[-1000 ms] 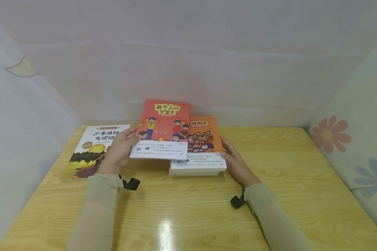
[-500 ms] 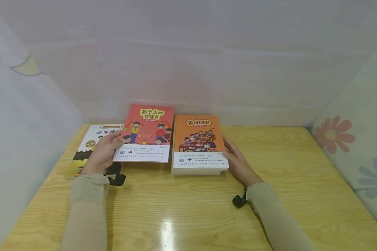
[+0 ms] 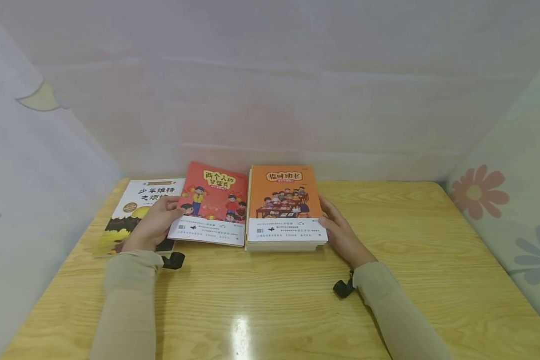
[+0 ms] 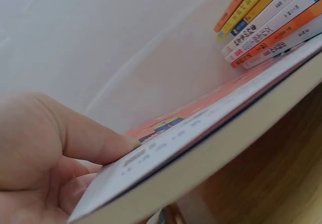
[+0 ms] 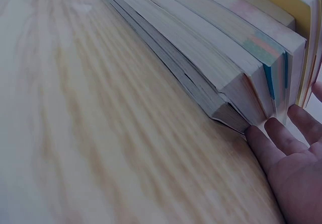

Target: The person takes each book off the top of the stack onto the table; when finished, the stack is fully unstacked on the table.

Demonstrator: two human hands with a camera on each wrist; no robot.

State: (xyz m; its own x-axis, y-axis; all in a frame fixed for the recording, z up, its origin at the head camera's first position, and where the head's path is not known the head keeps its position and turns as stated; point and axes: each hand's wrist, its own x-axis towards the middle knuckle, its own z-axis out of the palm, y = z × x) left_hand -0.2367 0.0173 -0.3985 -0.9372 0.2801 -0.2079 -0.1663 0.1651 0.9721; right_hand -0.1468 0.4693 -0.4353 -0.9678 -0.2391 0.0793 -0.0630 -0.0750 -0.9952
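Note:
My left hand pinches the left edge of a red-covered book, thumb on top of the cover. The left wrist view shows this book tilted over the table, its page edges facing the camera. To its right stands a stack of several books, topped by an orange-covered book. My right hand lies against the right side of that stack; in the right wrist view its extended fingertips touch the books' edges. A book with a white, black and yellow cover lies flat at left, partly hidden by my left hand.
The wooden table runs back to a pale cloth backdrop. Cloth side walls stand at left and right, the right one printed with flowers. In the left wrist view the stack's coloured spines show.
My left hand has carried the red book left, off the orange-topped stack, then lowered it toward the table beside the stack. My right hand has stayed at the stack's right side.

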